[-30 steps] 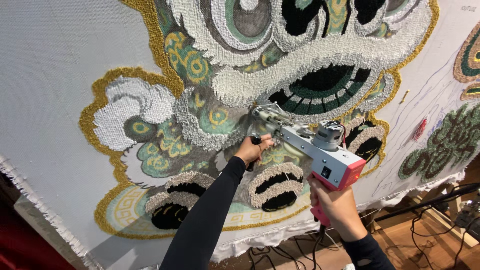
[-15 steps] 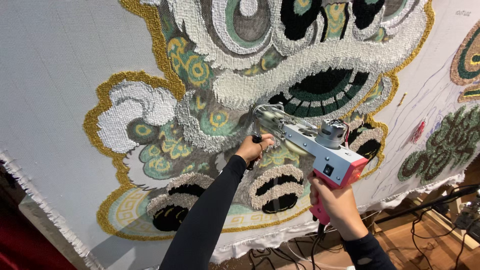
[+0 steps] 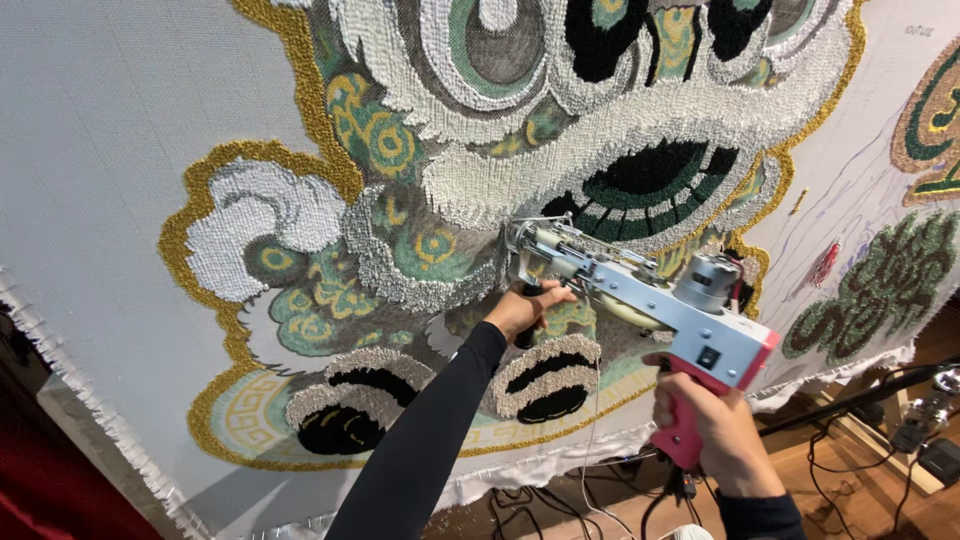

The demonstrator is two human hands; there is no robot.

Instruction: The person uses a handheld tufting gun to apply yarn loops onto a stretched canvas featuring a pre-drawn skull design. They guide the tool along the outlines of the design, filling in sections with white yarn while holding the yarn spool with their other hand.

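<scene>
Against the stretched cloth (image 3: 110,150), just below the white tufted band of the lion design (image 3: 600,130), one tufting gun (image 3: 640,300) is pressed nose-first. Its front grip is clenched in the left hand (image 3: 525,310); its pink rear handle is grasped by the right hand (image 3: 705,430). For even pile, the nose is best kept square and firmly against the cloth. Two black-and-cream tufted ovals (image 3: 545,375) are counted below the gun.

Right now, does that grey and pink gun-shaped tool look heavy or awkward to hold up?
Probably fairly heavy: the tufting gun has a metal frame and a motor on top, and both hands grip it, the left hand at the front handle, the right hand on the pink grip. It looks stiff, and likely front-heavy.
</scene>
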